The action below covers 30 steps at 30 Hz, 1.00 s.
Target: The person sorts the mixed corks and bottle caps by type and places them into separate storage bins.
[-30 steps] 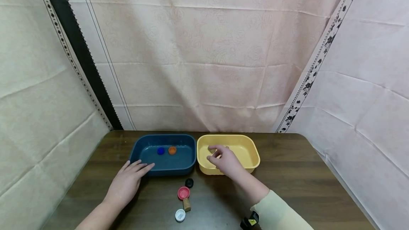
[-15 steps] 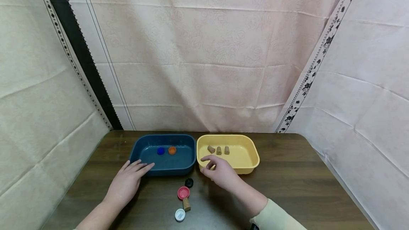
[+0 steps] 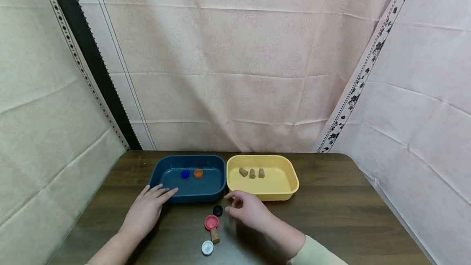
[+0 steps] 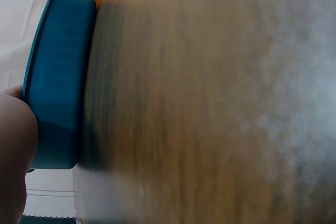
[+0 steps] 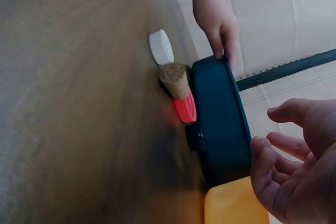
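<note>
My left hand (image 3: 143, 214) rests on the near left rim of the dark blue tray (image 3: 195, 198), fingers extended over it. A blue cap (image 3: 185, 174) and an orange cap (image 3: 198, 173) lie in that tray. Just in front of the yellow tray (image 3: 283, 196) hovers my right hand (image 3: 248, 209), thumb and fingers apart, holding nothing. To its left a black cap (image 3: 218, 210), a red cap (image 3: 211, 222), a cork (image 3: 215, 235) and a white cap (image 3: 207, 248) form a rough line on the table. The right wrist view shows the cork (image 5: 175, 80) touching the red cap.
Three corks (image 3: 252, 174) lie inside the yellow tray, which stands close beside the blue one. The brown wooden table (image 3: 349, 216) extends right of both trays. Pale patterned cloth (image 3: 235, 72) hangs behind and at both sides.
My right hand has drawn back from over the yellow tray, toward me and to the left, uncovering the three corks. The left hand stays on the blue tray's rim.
</note>
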Available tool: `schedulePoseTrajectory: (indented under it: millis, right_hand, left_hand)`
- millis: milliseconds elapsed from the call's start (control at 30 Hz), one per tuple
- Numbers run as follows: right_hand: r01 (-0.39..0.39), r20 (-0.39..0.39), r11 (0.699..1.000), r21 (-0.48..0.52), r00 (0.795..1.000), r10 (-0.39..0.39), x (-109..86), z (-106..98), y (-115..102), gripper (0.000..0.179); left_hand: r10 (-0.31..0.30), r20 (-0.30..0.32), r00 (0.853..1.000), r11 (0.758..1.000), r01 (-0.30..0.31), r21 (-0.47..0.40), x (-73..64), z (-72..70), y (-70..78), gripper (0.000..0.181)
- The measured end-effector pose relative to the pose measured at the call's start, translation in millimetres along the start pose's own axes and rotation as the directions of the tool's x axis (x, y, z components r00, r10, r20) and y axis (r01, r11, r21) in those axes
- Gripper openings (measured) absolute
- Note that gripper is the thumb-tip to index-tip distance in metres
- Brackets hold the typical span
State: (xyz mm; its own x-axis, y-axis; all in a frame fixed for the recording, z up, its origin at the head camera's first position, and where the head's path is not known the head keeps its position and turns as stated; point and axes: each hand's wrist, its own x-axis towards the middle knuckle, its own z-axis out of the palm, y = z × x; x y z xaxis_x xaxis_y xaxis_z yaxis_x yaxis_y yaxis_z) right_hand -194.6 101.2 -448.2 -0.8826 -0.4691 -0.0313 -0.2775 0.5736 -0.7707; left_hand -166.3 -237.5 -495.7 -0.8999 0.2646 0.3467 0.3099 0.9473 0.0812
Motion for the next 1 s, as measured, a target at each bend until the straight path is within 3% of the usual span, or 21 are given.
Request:
schedulePoseTrajectory:
  millis: [400, 667, 1000]
  right_hand:
    - [0.012, 0.112, 1.0, 0.021, 0.994, -0.014, -8.9, 21, 5, 0.025]
    - [0.003, 0.182, 1.0, -0.031, 0.983, 0.003, -11.5, 30, 5, 0.024]
    - [0.015, 0.202, 0.998, -0.061, 0.979, -0.003, -13.7, 40, 4, 0.023]
  left_hand:
    - [0.016, -0.031, 0.999, 1.0, -0.015, 0.006, 0.7, -0.4, 2.8, 0.059]
    - [0.005, -0.022, 1.0, 1.0, -0.005, 0.003, 0.4, -1.1, 3.3, 0.059]
    - [0.008, -0.031, 0.999, 1.0, -0.008, 0.005, -0.1, -0.4, 2.3, 0.059]
